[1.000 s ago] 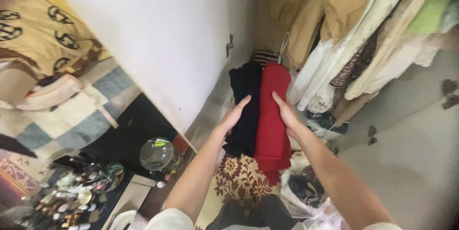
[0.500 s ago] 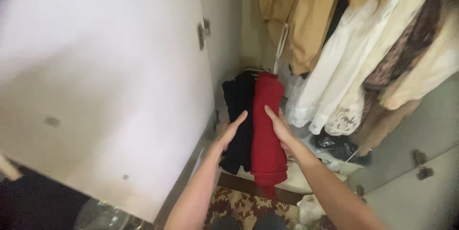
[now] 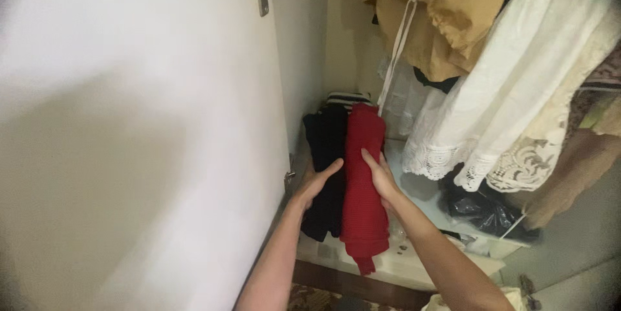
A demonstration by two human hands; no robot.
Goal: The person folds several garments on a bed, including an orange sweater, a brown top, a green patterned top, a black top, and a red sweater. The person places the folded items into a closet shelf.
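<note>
While the left hand (image 3: 317, 182) presses flat against the folded black knit garment (image 3: 326, 156), the right hand (image 3: 378, 178) lies open on the rolled red ribbed knit garment (image 3: 362, 175) beside it; neither hand is clenched. Both garments rest on the pale wardrobe shelf (image 3: 414, 262), the red one's end hanging over its front edge. Squeezing evenly from both sides would likely keep the folds tidy. Beyond the right hand hang a white lace-hemmed dress (image 3: 517, 104) and mustard tops (image 3: 446, 20); a white wardrobe door (image 3: 142, 136) stands left.
</note>
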